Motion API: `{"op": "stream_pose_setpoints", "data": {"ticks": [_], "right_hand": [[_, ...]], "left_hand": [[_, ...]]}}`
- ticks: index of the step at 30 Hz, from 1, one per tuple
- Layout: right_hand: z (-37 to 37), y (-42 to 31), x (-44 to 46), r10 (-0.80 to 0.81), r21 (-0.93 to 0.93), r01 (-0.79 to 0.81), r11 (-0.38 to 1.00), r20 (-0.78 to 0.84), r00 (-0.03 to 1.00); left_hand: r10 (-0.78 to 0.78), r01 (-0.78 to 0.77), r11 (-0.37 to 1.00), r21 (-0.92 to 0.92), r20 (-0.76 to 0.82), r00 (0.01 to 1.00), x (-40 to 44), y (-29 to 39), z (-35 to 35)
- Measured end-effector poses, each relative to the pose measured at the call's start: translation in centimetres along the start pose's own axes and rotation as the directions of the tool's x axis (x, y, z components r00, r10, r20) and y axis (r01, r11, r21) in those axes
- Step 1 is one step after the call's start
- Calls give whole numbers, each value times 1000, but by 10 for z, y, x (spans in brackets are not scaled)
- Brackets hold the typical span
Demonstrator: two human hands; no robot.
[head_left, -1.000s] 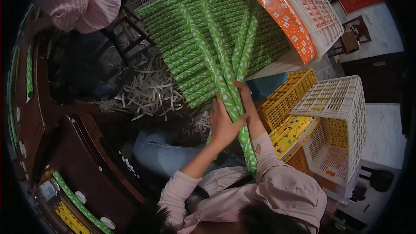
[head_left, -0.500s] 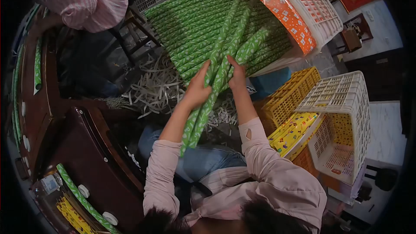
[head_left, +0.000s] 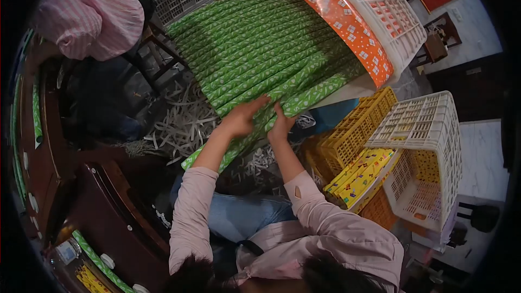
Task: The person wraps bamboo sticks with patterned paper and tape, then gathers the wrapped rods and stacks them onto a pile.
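Several green patterned wrapping paper rolls (head_left: pixel 316 93) lie aslant across the near side of a big stack of like rolls (head_left: pixel 244 38). My left hand (head_left: pixel 240 119) is closed over them, its index finger stretched along the paper and its other fingers partly hidden. Beside it, my right hand (head_left: pixel 281 126) grips the rolls from the near side, thumb on top. Their lower ends (head_left: pixel 196 158) stick out under my left forearm toward the lower left.
An orange printed sheet (head_left: pixel 336 19) lines the white crate (head_left: pixel 380 0) behind the stack. To the right stand a yellow crate (head_left: pixel 355 127) and a white basket (head_left: pixel 418 125) by yellow rolls (head_left: pixel 361 176). Paper shreds (head_left: pixel 182 122) litter the floor. A person in a striped top (head_left: pixel 95 16) sits upper left.
Both hands have moved down with the rolls. The rolls have swung from steeply upright to a flatter slant and now rest along the stack's near edge. The view has shifted slightly.
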State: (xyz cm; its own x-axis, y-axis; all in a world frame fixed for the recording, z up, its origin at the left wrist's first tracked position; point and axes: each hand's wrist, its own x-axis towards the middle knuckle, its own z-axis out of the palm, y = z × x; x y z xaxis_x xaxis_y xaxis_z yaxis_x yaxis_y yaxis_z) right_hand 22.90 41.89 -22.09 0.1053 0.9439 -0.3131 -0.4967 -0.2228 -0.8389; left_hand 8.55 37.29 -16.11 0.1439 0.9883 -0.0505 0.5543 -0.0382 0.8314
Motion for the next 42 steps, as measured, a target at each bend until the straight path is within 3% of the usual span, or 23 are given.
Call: {"op": "stream_pose_setpoints", "data": {"ticks": [4,6,7,9,10,12,13,14,16,18,19,22,26,28,29,30,32,33,34,36,39,41,42], "right_hand": [[-1,2,-5,-18,22,18,1000,-17,1000],[2,8,1,-51,-13,50,999,-81,995],[4,10,5,-51,-12,50,999,-80,995],[8,14,12,-123,-42,118,992,-129,984],[5,23,21,-124,-39,120,992,-127,984],[-6,46,46,-266,-170,248,954,-91,960],[0,43,50,-272,-173,254,952,-89,958],[9,36,50,-184,-281,128,951,-185,965],[31,14,37,-77,-277,8,961,-240,968],[19,34,72,-33,-322,-83,943,-340,940],[28,16,63,22,-199,-89,976,-313,950],[19,5,77,84,-235,-172,957,-343,936],[-1,21,88,-51,-461,-137,877,-373,926],[-1,24,85,-85,-518,-141,844,-388,918],[-1,27,82,-117,-570,-145,809,-398,910],[-3,30,81,-117,-570,-145,809,-397,910],[-9,36,76,-293,-575,59,816,-325,899],[-11,36,73,-296,-575,60,816,-326,898],[-9,30,68,-266,-515,68,855,-322,909],[-13,26,65,-239,-457,72,887,-320,917],[-15,24,73,-210,-560,3,828,-305,929],[-14,24,80,-202,-764,-63,643,-249,947],[-14,25,82,-212,-737,-22,676,-223,952]], "left_hand": [[70,-72,997,32,60,996,16,-5,4],[248,-193,831,521,-36,968,23,-17,10],[248,-193,830,523,-36,968,27,-15,10],[43,-19,772,635,-23,999,38,-6,15],[45,-19,770,637,-25,999,44,-1,17],[-199,133,850,510,77,977,56,8,20],[-215,171,933,318,107,971,65,-18,37],[-210,167,935,314,107,972,66,-36,50],[35,-21,990,137,-97,995,58,-58,67],[-65,81,976,202,-86,994,34,-37,56],[-72,111,978,176,-217,974,22,-34,50],[-160,337,912,236,-551,819,-36,-35,30],[-373,721,693,3,-854,362,-124,-80,32],[-553,700,635,-326,-825,117,-155,-116,53],[-654,608,638,-473,-750,103,-162,-133,66],[-654,608,638,-473,-750,102,-160,-141,76],[-822,491,537,-686,-555,125,-154,-147,94],[-891,243,451,-858,-419,175,-149,-150,100],[-891,243,450,-859,-417,178,-140,-136,97],[-914,-173,116,-978,-173,367,-122,-99,85],[-923,-175,100,-980,-157,351,-102,-96,91],[-928,-126,142,-982,-176,329,-92,-93,93],[-924,22,158,-987,-140,357,-89,-92,93]]}}
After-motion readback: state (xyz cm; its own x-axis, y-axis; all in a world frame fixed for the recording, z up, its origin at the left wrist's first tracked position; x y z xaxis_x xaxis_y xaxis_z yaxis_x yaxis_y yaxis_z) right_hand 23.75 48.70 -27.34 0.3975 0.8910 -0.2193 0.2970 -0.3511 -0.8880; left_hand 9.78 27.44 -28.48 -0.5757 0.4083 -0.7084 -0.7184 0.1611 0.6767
